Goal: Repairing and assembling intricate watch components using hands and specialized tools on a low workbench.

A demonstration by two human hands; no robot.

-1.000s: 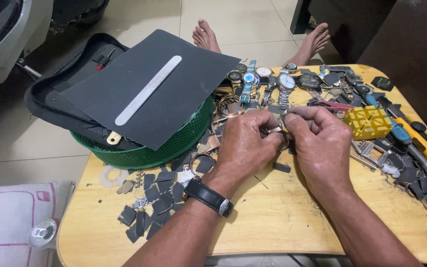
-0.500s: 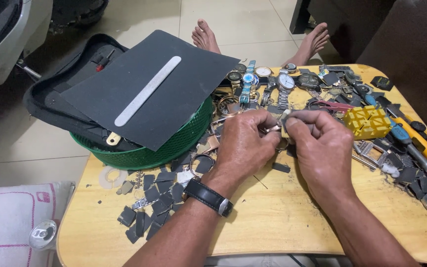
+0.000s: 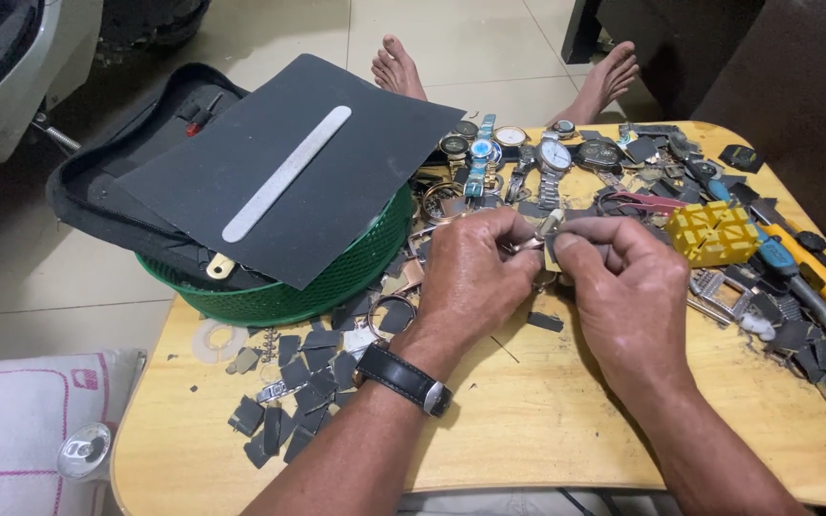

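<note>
Little has moved since the earlier frames: both hands remain together at the centre of the frame, and the right hand's fingers have shifted only slightly on the work. Left hand [image 3: 475, 277], wearing a black-strapped wristwatch [image 3: 403, 379], is closed in a pinch on a small metal watch part [image 3: 537, 239], a copper-toned piece protruding between the fingertips. Right hand [image 3: 628, 287] is also closed, thumb and forefinger pressed on the same part from the right; whether it also holds a fine tool cannot be determined. The part is held just above the wooden table [image 3: 547, 420], clear of the surface. Behind the hands, at upper centre, lies a row of wristwatches [image 3: 528, 153]; a yellow watch holder block [image 3: 714, 232] sits to the right, with screwdrivers [image 3: 795, 272] along the right edge. A green mesh basket [image 3: 336, 277] at centre left carries a black zip case [image 3: 97, 186] and a dark board with a pale strip [image 3: 289, 172]. Dark strap pieces [image 3: 303, 382] are scattered at lower left. Judgement: the step in hand appears to be fitting or separating a small link or clasp piece; the next move calls for steady, fine finger pressure while keeping the part aligned, lest it slip into the clutter below.
</note>
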